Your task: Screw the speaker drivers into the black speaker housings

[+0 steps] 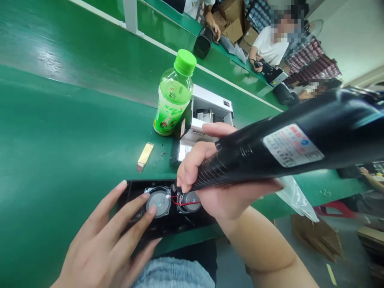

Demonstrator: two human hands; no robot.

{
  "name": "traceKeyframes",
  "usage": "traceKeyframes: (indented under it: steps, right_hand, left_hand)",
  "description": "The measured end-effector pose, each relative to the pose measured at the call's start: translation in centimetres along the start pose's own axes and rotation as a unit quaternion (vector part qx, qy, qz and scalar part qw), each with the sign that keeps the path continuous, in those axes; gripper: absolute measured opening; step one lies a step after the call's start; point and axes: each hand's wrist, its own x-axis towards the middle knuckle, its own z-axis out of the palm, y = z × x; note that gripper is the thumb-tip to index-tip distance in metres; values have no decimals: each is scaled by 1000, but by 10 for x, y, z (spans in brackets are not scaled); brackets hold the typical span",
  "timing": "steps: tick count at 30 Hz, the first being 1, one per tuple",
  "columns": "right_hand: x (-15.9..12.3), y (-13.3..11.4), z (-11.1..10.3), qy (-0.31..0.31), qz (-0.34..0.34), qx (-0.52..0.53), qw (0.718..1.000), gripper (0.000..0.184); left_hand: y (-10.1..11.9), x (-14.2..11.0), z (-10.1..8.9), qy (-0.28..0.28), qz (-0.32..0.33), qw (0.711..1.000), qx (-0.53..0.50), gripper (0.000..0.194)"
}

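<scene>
My right hand (222, 188) is wrapped round a black electric screwdriver (246, 158) with a white label on its body. Its tip points down at the black speaker housing (180, 226), between two round speaker drivers. The left driver (159, 203) shows its grey back; the right driver (191, 201) is partly covered by my hand. Red wires (183, 203) run between them. My left hand (105, 240) rests on the housing with fingers spread, fingertips on the left driver and the housing's corner. The screwdriver's very tip is hard to make out.
Beyond the housing stand a green drink bottle (172, 96) and a white screw-feeder-like machine (213, 100). A yellow-handled blade (145, 157) and small screws (163, 153) lie on the green table (75, 132). A plastic bag (297, 198) hangs at the right. Co-workers sit across the bench.
</scene>
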Motion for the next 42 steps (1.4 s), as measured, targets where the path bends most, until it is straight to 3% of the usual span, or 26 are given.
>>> traceKeyframes:
  steps: [7, 14, 19, 24, 27, 33, 42]
  right_hand:
    - [-3, 14, -7, -30, -19, 50, 998, 77]
    - [-2, 23, -7, -36, -18, 54, 998, 79]
    - [3, 35, -12, -68, -75, 38, 994, 74]
    - [7, 39, -14, -62, -84, 45, 994, 69]
    - [8, 36, -14, -78, -73, 55, 993, 65]
    - [8, 35, -9, -110, 3, 48, 993, 80]
    - [4, 46, -4, -124, -20, 47, 991, 68]
  left_hand:
    - [-2, -11, 4, 4, -46, 999, 7, 38]
    - [-3, -11, 3, -6, -46, 999, 15, 42]
    - [-1, -8, 2, -8, -47, 999, 21, 40]
    - [-1, -9, 1, -5, -49, 999, 22, 40]
    - [-3, -10, 1, -4, -49, 999, 20, 42]
    - [-4, -6, 0, -1, -47, 999, 22, 38]
    - [-5, 0, -2, -6, -25, 999, 21, 35]
